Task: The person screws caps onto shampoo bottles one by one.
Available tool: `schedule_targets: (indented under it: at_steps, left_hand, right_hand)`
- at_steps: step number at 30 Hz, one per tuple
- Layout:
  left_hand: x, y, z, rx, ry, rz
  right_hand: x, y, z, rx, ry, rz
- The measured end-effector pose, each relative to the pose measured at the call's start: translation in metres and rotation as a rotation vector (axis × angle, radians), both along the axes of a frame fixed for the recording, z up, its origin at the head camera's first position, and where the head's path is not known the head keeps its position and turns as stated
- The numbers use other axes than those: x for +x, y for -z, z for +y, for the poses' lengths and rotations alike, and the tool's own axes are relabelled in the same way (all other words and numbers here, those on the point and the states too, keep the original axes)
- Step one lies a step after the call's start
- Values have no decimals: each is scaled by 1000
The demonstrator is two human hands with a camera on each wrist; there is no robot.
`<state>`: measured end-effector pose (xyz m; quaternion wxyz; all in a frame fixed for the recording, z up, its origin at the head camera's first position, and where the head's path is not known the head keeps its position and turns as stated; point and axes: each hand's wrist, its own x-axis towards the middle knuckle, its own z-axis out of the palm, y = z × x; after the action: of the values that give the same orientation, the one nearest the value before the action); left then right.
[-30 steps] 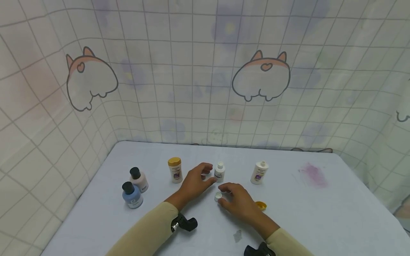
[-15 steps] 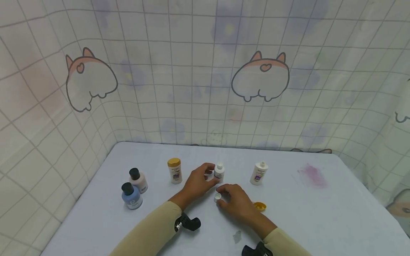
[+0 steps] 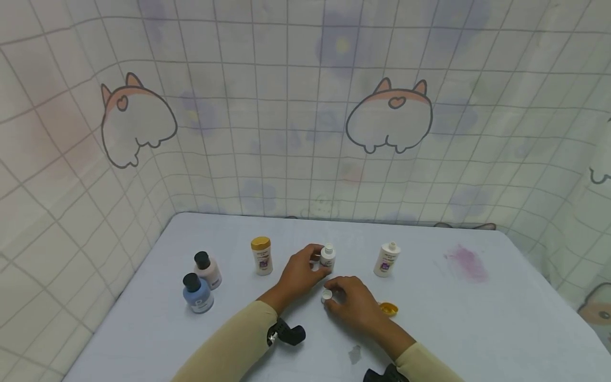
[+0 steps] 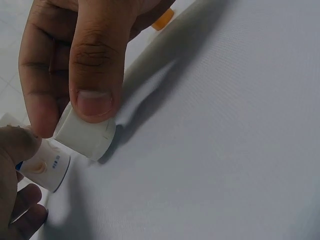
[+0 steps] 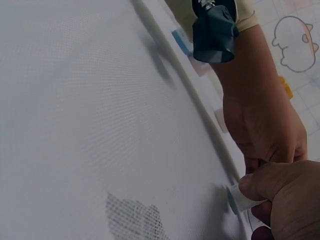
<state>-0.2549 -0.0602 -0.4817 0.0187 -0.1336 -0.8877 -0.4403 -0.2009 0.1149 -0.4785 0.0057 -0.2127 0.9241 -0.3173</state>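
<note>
"So, how is the small white bottle being held?"

"Upright, with its long axis vertical. It is being gripped between thumb and fingers by the left hand, from its left side."

"And what is being held by the right hand?"

"A white cap is being pinched there between thumb and finger. The yellow lid, just to the right, is not being touched."

"Is the cap being held over the bottle?"

"No, apart from it, on the near side and low over the table. Whether the table is being touched cannot be told, nor which way the open end is being turned."

"So the gap is being spanned near to far?"

"Mostly, yes: the bottle is being held far, the cap near, hardly left or right."
</note>
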Motion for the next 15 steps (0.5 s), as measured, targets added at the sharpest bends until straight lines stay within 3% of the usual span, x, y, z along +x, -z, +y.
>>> schedule_targets:
  at_steps: [15]
  left_hand:
    - [-3,3,1,-6,-16,19]
  right_hand:
    - [1,-3,2,-11,22,3]
